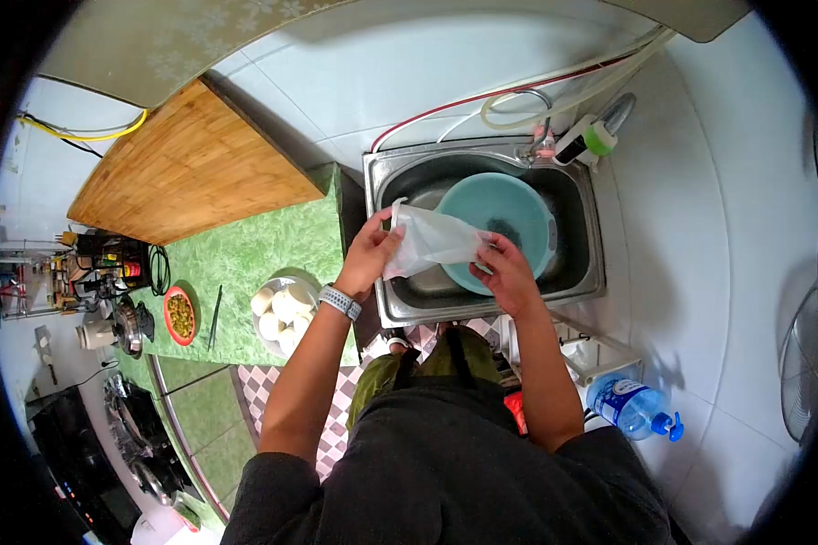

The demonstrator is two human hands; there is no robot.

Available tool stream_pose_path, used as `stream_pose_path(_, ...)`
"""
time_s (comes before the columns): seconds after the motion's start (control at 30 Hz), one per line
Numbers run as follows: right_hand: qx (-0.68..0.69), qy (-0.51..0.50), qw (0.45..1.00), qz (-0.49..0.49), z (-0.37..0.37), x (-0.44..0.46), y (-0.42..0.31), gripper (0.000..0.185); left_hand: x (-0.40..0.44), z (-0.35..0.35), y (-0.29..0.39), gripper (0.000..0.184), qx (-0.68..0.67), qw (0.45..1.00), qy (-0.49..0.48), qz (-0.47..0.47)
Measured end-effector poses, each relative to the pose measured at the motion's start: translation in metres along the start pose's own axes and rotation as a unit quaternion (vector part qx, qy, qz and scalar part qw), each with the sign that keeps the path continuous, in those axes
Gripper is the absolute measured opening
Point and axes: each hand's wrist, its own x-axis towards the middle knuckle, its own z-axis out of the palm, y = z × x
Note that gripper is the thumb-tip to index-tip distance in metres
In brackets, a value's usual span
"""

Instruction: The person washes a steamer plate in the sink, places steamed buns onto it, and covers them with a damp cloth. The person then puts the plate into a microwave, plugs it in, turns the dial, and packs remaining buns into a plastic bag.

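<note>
A whitish, translucent plastic bag (434, 241) is stretched between my two hands above the sink. My left hand (370, 252), with a watch on its wrist, grips the bag's left end between thumb and fingers. At the other end, my right hand (504, 272) pinches a gathered part of it. Beneath the bag sits a light teal plastic basin (541, 213) inside the metal sink (393, 304). Something dark and small shows at the basin's bottom; I cannot make out what it is. The bag hides part of the basin's left side.
Left of the sink, a bowl of round white items (286, 309) stands on the green counter (236, 236), with chopsticks (215, 318) and a red-rimmed bowl of food (180, 316) farther left. A wooden board (195, 173) leans at the wall. A blue pump bottle (627, 404) is at lower right.
</note>
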Motion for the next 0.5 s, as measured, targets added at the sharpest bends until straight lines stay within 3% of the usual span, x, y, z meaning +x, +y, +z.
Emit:
stream_pose_path(0.07, -0.013, 0.016, 1.0, -0.008, 0.001, -0.001, -0.003, 0.031, 0.003, -0.007, 0.0, 0.048, 0.016, 0.999, -0.034, 0.016)
stream_pose_path(0.17, -0.013, 0.04, 0.999, -0.018, 0.001, -0.003, -0.008, 0.023, 0.006, -0.011, -0.003, 0.048, -0.011, 0.999, -0.033, 0.027)
stream_pose_path(0.27, 0.029, 0.011, 0.999, -0.023, 0.003, -0.005, -0.013, 0.032, 0.004, -0.01, 0.006, 0.047, -0.003, 0.998, -0.05, 0.05)
stream_pose_path(0.33, 0.172, -0.103, 0.98, -0.001, 0.003, -0.008, -0.017, 0.057, 0.001, -0.008, 0.018, 0.047, -0.004, 0.996, -0.061, 0.062)
stream_pose_path(0.43, 0.173, -0.174, 0.969, -0.011, 0.011, -0.009, -0.015, 0.072, -0.004, 0.0, 0.043, 0.053, 0.002, 0.996, -0.061, 0.071)
stream_pose_path(0.5, 0.129, -0.171, 0.977, -0.009, 0.012, -0.007, -0.015, 0.075, -0.005, 0.003, 0.054, 0.058, 0.002, 0.995, -0.043, 0.094)
